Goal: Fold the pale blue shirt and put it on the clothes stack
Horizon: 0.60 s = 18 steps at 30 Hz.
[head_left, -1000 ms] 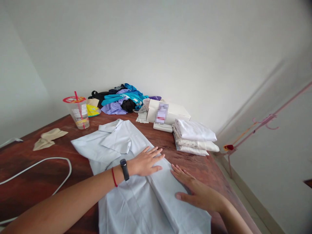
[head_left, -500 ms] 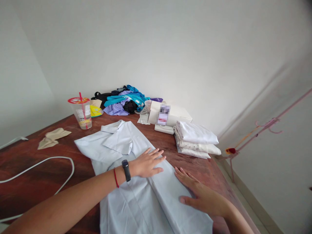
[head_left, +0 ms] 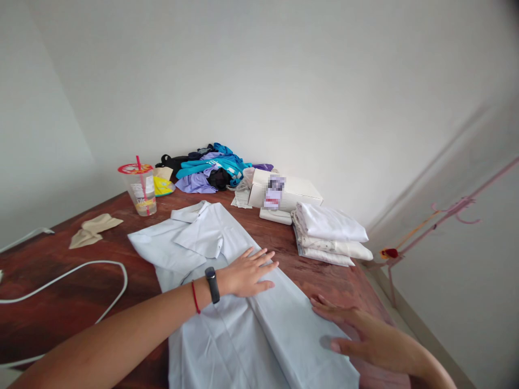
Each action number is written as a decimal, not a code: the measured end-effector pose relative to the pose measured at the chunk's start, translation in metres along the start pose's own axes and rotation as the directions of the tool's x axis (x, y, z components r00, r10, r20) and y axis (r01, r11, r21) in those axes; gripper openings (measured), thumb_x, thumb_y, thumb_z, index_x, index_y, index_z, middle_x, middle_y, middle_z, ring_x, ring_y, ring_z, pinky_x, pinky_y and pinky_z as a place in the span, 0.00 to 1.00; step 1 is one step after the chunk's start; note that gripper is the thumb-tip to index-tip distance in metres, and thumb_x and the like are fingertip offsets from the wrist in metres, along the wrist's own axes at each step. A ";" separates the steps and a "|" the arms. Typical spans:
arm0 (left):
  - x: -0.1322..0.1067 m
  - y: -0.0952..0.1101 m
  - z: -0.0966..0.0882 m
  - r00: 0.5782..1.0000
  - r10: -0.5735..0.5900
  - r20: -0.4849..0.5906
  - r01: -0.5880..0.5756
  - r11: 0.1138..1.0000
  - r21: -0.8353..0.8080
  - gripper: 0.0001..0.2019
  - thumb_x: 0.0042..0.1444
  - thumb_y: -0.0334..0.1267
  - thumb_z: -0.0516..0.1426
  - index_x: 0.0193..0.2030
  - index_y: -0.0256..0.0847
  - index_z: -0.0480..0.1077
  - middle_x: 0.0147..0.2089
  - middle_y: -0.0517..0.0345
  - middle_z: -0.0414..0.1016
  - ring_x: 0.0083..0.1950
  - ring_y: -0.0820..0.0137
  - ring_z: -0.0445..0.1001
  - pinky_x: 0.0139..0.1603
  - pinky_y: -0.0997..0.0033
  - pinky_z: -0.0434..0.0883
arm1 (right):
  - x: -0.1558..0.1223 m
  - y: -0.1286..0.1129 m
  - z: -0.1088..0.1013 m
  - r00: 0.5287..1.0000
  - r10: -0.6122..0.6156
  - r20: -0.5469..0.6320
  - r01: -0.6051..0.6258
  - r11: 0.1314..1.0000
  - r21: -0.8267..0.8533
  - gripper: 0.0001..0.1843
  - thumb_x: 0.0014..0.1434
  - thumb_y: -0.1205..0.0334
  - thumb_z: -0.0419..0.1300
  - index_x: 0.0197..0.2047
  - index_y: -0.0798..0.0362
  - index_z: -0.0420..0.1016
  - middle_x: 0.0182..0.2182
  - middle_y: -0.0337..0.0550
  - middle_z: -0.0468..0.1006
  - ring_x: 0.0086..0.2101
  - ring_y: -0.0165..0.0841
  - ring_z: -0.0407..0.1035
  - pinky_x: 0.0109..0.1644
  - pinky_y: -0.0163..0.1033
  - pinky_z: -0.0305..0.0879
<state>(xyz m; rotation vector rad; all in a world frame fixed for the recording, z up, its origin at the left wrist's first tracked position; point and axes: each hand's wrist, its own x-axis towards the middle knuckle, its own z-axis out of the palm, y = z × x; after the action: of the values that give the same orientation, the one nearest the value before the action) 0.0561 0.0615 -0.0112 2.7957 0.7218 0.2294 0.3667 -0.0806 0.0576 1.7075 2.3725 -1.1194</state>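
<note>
A pale grey-blue short-sleeved shirt [head_left: 214, 335] lies on the dark wooden table, its collar toward the far side and one side folded lengthwise over the body. My left hand [head_left: 249, 274] rests flat on that folded part, fingers spread; a black band and a red string circle the wrist. Over the shirt's right edge is my right hand [head_left: 360, 335], fingers extended and thumb apart, holding nothing. Whether its palm touches the cloth I cannot tell. The lower end of the shirt runs out of view.
Folded white clothes [head_left: 330, 232] are stacked on the right, beside a white box [head_left: 300, 189]. Behind lies a heap of crumpled clothes [head_left: 214, 167]. A plastic cup with a straw [head_left: 141, 194], a beige cloth [head_left: 93, 229] and a white cable [head_left: 124, 275] are on the left of the table [head_left: 48, 292].
My right hand has moved right and toward me, out to the shirt's edge. My left hand stays in place on the cloth. The view has shifted slightly.
</note>
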 end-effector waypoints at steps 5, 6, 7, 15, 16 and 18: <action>0.000 0.000 0.000 1.000 0.005 -0.013 -0.005 1.000 -0.005 0.33 0.71 0.59 0.42 0.75 0.44 0.51 0.78 0.47 0.44 0.78 0.53 0.43 0.74 0.41 0.43 | -0.008 0.007 0.009 0.998 0.022 -0.058 -0.020 0.999 0.046 0.36 0.63 0.37 0.58 0.69 0.45 0.65 0.69 0.46 0.61 0.69 0.50 0.51 0.73 0.57 0.48; 0.000 0.000 0.000 1.000 0.004 -0.014 -0.004 1.000 -0.007 0.33 0.71 0.59 0.42 0.75 0.44 0.51 0.78 0.47 0.44 0.78 0.53 0.43 0.74 0.41 0.44 | -0.011 0.009 0.015 0.997 0.022 -0.080 -0.018 0.999 0.050 0.36 0.64 0.38 0.58 0.69 0.45 0.65 0.70 0.45 0.58 0.70 0.50 0.48 0.73 0.57 0.47; 0.000 0.000 0.001 1.000 0.003 -0.015 -0.003 1.000 -0.009 0.33 0.70 0.59 0.43 0.75 0.44 0.51 0.78 0.47 0.44 0.78 0.53 0.43 0.74 0.41 0.44 | -0.014 0.011 0.021 0.994 0.026 -0.107 -0.021 0.998 0.053 0.35 0.64 0.38 0.58 0.69 0.45 0.64 0.70 0.44 0.56 0.70 0.50 0.46 0.73 0.58 0.45; 0.000 -0.003 0.004 1.000 0.008 -0.026 -0.008 1.000 -0.006 0.33 0.70 0.59 0.44 0.75 0.45 0.51 0.78 0.46 0.44 0.78 0.52 0.44 0.73 0.39 0.45 | -0.054 0.029 0.061 0.970 0.075 -0.233 -0.079 0.997 -0.007 0.34 0.63 0.40 0.59 0.69 0.37 0.60 0.69 0.34 0.55 0.70 0.51 0.43 0.72 0.62 0.41; 0.000 -0.003 0.004 1.000 0.008 -0.027 -0.008 1.000 -0.004 0.32 0.70 0.58 0.44 0.75 0.46 0.52 0.78 0.46 0.44 0.78 0.52 0.44 0.73 0.40 0.45 | -0.058 0.029 0.061 0.968 0.076 -0.239 -0.080 0.997 -0.007 0.33 0.62 0.40 0.59 0.68 0.38 0.62 0.68 0.35 0.56 0.69 0.51 0.44 0.72 0.61 0.44; 0.001 -0.003 0.004 1.000 0.010 -0.025 -0.010 1.000 -0.003 0.32 0.70 0.58 0.44 0.75 0.46 0.52 0.78 0.46 0.45 0.78 0.51 0.43 0.73 0.40 0.45 | -0.065 0.030 0.058 0.962 0.101 -0.254 -0.106 0.994 -0.006 0.33 0.62 0.39 0.59 0.67 0.39 0.65 0.67 0.36 0.59 0.69 0.51 0.47 0.72 0.58 0.48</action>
<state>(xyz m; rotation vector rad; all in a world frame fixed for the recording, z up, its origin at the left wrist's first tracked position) 0.0564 0.0635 -0.0161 2.7986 0.7123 0.2683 0.3961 -0.1617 0.0244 2.0539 2.3847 -0.9085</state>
